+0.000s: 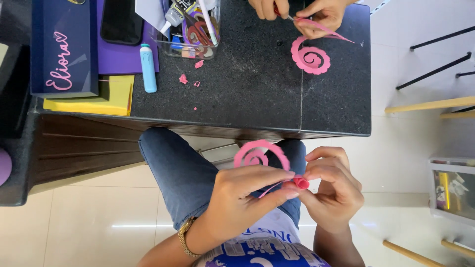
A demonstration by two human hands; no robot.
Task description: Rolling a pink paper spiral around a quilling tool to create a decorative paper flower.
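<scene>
My left hand (242,200) and my right hand (331,185) meet over my lap, below the edge of the black table (247,94). Between their fingertips is a pink paper spiral strip (257,153), its inner end rolled into a small tight coil (300,183). Both hands pinch this coil, and the loose part of the spiral curls up above my left hand. Across the table, another person's hands (297,12) hold scissors and cut a second pink paper spiral (310,58) that lies on the tabletop.
A clear box (190,29) with pens, glue and paper scraps stands at the table's far side. A blue glue stick (147,67), yellow paper sheets (109,96), purple paper with a phone (121,20) and a dark box (62,47) lie at the left. Small pink scraps (183,78) dot the table.
</scene>
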